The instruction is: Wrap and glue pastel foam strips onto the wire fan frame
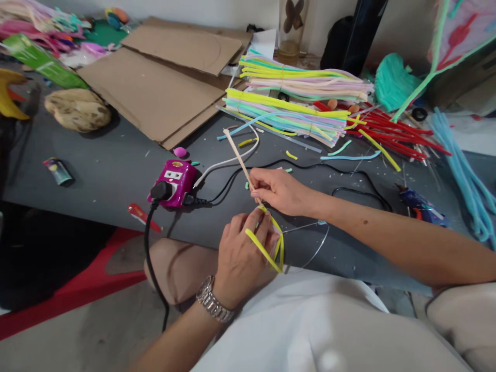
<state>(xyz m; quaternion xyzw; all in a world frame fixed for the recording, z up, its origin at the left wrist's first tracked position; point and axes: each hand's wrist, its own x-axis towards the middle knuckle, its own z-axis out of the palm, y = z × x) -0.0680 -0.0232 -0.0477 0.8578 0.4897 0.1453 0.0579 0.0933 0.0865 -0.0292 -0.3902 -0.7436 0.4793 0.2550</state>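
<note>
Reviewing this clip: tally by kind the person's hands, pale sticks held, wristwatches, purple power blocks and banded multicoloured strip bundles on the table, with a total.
Hands: 2 (left hand, right hand)
Pale stick: 1
Wristwatch: 1
Purple power block: 1
Multicoloured strip bundles: 2 (back bundle, front bundle)
Total: 7

On the table, cardboard sheets are lying across the upper left of the frame, with pipe-cleaner bundles resting to their right. A power socket is sitting left of centre, below the cardboard sheets, while a glue gun is lying at the right. Near the centre, the right hand is holding a stick just above the left hand.
</note>
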